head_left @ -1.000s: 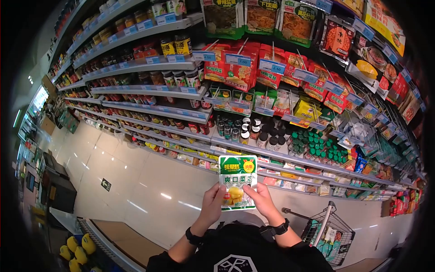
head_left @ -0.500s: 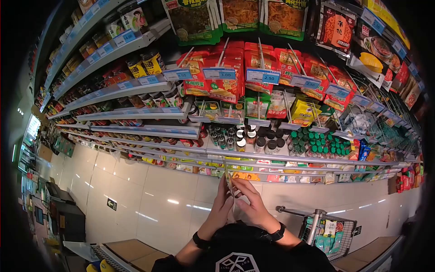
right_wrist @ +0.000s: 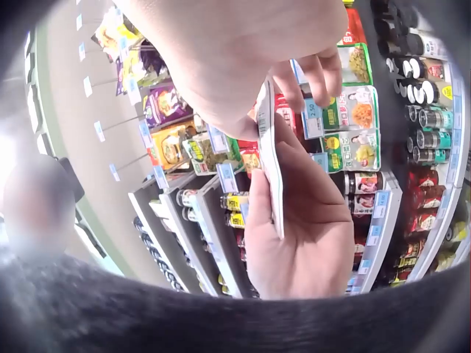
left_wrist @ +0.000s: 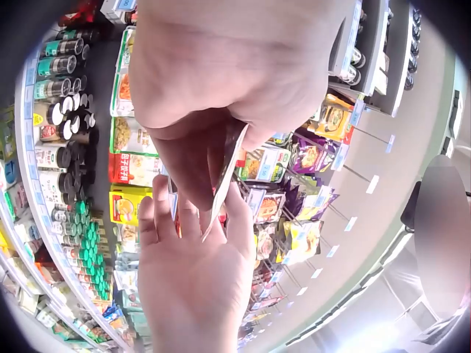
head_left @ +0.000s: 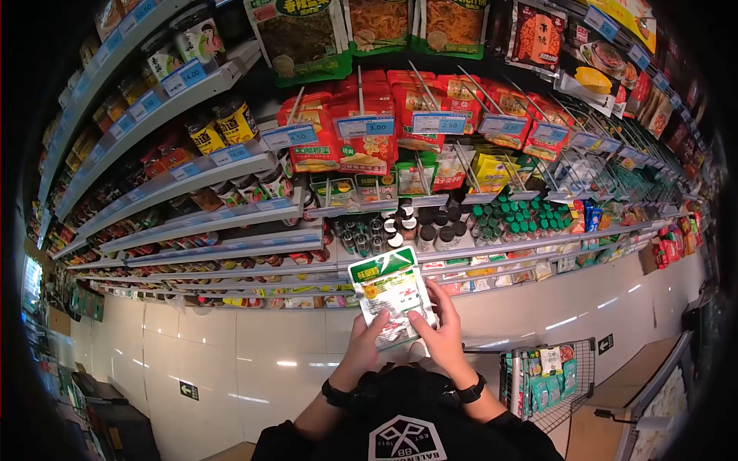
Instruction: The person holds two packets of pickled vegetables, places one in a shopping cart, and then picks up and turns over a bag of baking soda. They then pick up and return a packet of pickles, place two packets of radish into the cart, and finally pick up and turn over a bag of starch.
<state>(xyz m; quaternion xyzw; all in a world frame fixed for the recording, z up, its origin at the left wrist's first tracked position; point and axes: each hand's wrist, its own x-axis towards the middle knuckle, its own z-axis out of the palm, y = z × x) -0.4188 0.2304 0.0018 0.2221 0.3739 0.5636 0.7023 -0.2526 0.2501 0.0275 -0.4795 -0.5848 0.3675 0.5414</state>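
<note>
A green, white and silver food packet point(head_left: 390, 296) is held up tilted in front of the chest, its face with small print toward the head camera. The left hand point(head_left: 363, 344) grips its lower left edge, thumb on the face. At the lower right the right hand point(head_left: 442, 330) pinches it, thumb on the face and fingers behind. Edge-on, the packet point(left_wrist: 227, 180) shows between the left hand point(left_wrist: 235, 66) and the right hand point(left_wrist: 195, 287). In the right wrist view the packet point(right_wrist: 271, 162) stands between the right hand point(right_wrist: 243, 59) and the left hand point(right_wrist: 302, 235).
Shelves of jars point(head_left: 219, 131) run along the left. Red packets point(head_left: 361, 138) hang on hooks ahead, above green-capped bottles point(head_left: 511, 219). A shopping cart point(head_left: 592, 376) holding several packets stands at the right on the tiled floor point(head_left: 254, 338). Cardboard boxes lie at the lower right.
The packet, front toward the camera at first, was turned edge-on and now shows its small-print side. Both hands shifted their hold on it. The head view has moved nearer the shelves.
</note>
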